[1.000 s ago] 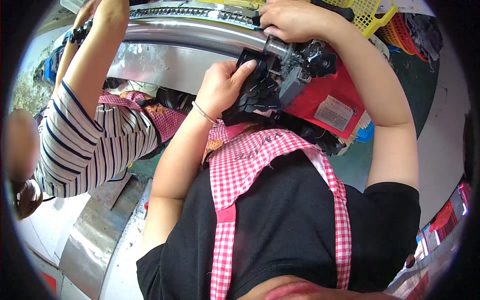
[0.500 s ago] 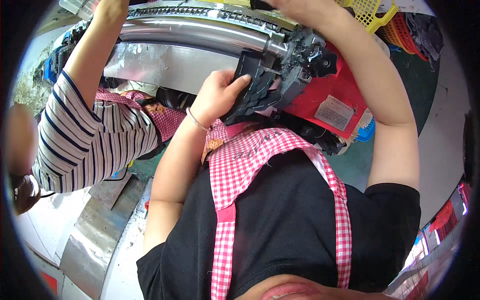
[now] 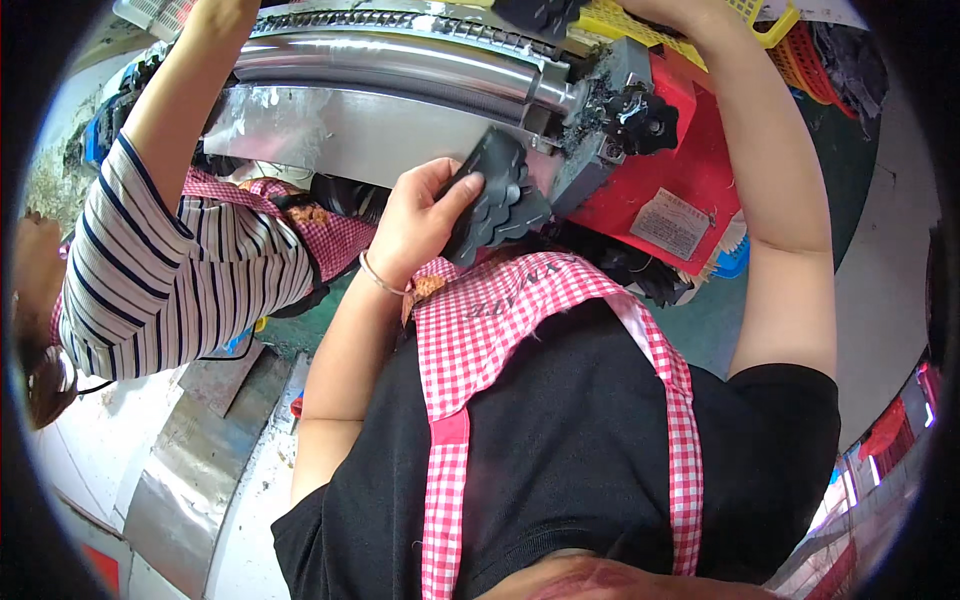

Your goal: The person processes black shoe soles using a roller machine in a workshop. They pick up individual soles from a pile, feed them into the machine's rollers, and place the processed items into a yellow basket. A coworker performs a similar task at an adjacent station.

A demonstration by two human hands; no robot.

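Observation:
My left hand grips a stack of thin black pieces with scalloped edges, thumb on top and fingers beneath. The stack is tilted in front of the machine's metal plate, left of its black knob. At the upper edge of the picture, my right hand is cut off beside a yellow plastic basket; its fingers do not show. Left of it, over the far side of the machine, is another dark piece with a jagged edge. Whether my right hand touches that piece cannot be made out.
Across the far side runs the machine's shiny steel roller, with a red housing at its right end. An orange basket holds dark scraps. Close on my left, a person in a striped shirt reaches an arm over the machine.
My left hand has drawn the stack slightly left and down, away from the roller's end. My right hand has shifted right toward the yellow basket. More of the far dark piece shows.

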